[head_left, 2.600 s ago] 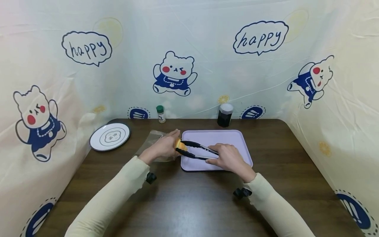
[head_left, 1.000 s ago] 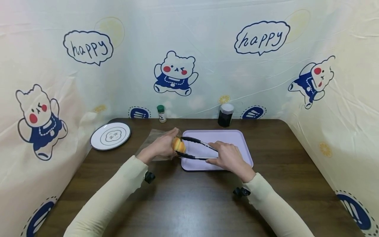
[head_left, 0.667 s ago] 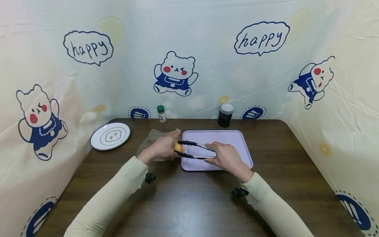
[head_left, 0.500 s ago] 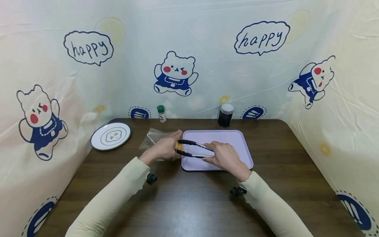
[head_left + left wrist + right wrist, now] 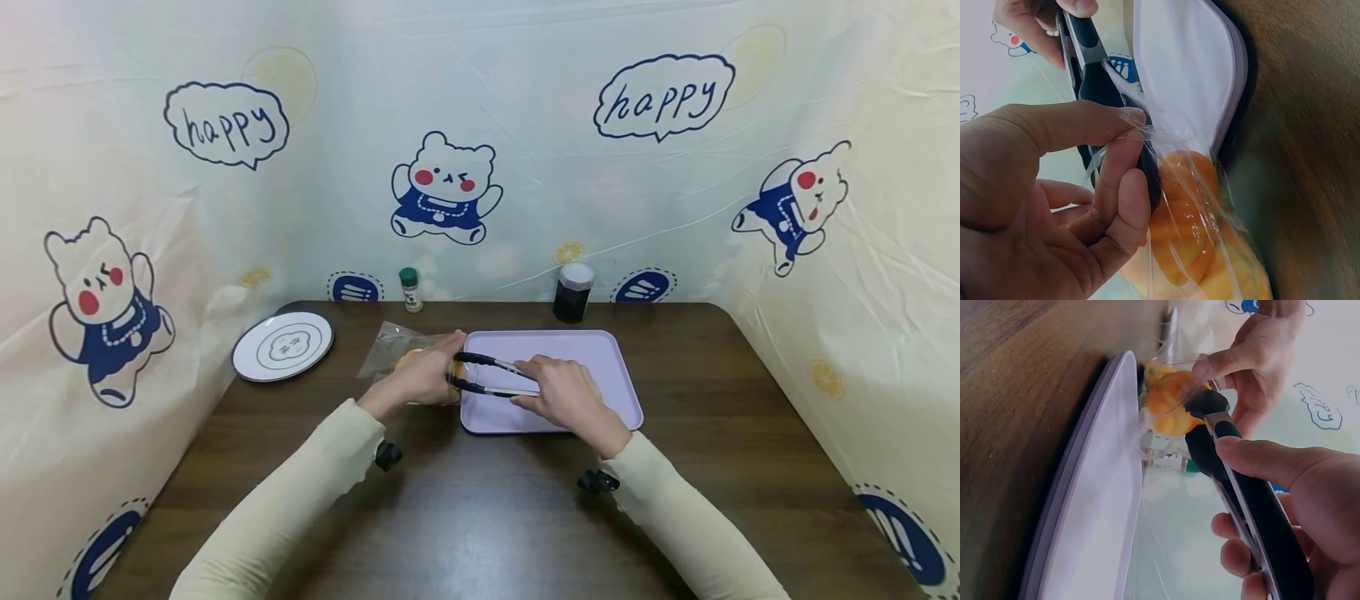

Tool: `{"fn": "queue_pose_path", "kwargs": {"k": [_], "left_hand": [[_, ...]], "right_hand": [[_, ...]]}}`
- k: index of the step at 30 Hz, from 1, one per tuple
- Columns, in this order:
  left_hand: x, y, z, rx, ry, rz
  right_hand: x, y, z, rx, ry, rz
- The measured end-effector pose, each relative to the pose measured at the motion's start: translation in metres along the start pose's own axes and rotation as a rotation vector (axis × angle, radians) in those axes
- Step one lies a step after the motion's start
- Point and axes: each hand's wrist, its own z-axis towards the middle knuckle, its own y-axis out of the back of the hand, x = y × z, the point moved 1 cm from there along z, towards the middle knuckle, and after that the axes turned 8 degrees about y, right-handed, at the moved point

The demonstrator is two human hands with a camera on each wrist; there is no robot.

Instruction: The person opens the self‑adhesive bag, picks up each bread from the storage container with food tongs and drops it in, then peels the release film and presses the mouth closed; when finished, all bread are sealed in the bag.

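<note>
In the head view my left hand (image 5: 427,373) pinches the mouth of a clear plastic bag (image 5: 384,348) between thumb and fingers, at the tray's left edge. An orange-yellow twisted bread roll (image 5: 1182,219) sits inside the bag, seen through the film in the left wrist view. My right hand (image 5: 566,393) grips black-and-silver tongs (image 5: 1244,487), thumb on one arm and fingers curled round the other. The black tong tips reach to the bag's mouth beside the bread; whether they touch it I cannot tell. In the head view my left hand hides most of the bread.
A lilac tray (image 5: 547,343) lies under the tongs. Behind stand a green-capped shaker (image 5: 410,292) and a dark jar with a pale lid (image 5: 573,293). A white plate (image 5: 282,347) is at the left rear of the wooden table (image 5: 480,517).
The bread has shifted leftward, deeper into the bag and behind my left hand. My right hand has moved left with the tongs, whose arms have drawn closer together. The left hand still holds the bag.
</note>
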Motion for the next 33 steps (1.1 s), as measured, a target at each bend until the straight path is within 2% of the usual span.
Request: {"fn": "queue_pose_path", "kwargs": {"k": [7, 12, 18, 21, 28, 30, 33], "left_hand": [[0.002, -0.001, 0.001, -0.02, -0.006, -0.006], [0.0, -0.004, 0.001, -0.023, -0.006, -0.002], [-0.003, -0.004, 0.0, 0.003, 0.015, -0.004], [-0.004, -0.003, 0.0, 0.006, 0.022, -0.001], [-0.003, -0.003, 0.004, -0.001, 0.035, -0.031], [-0.002, -0.003, 0.004, -0.006, 0.034, -0.026], [-0.003, -0.003, 0.003, -0.006, 0.037, -0.018]], "right_hand": [[0.004, -0.002, -0.001, 0.006, 0.022, -0.04], [0.007, -0.008, 0.003, -0.007, -0.004, 0.03], [0.008, -0.008, 0.008, 0.008, -0.047, 0.108], [0.008, -0.008, 0.009, 0.006, -0.046, 0.085], [0.009, -0.008, 0.008, -0.028, 0.01, -0.056], [0.01, -0.009, 0.008, -0.027, 0.019, -0.062], [0.011, -0.011, 0.009, -0.023, 0.007, -0.017]]}}
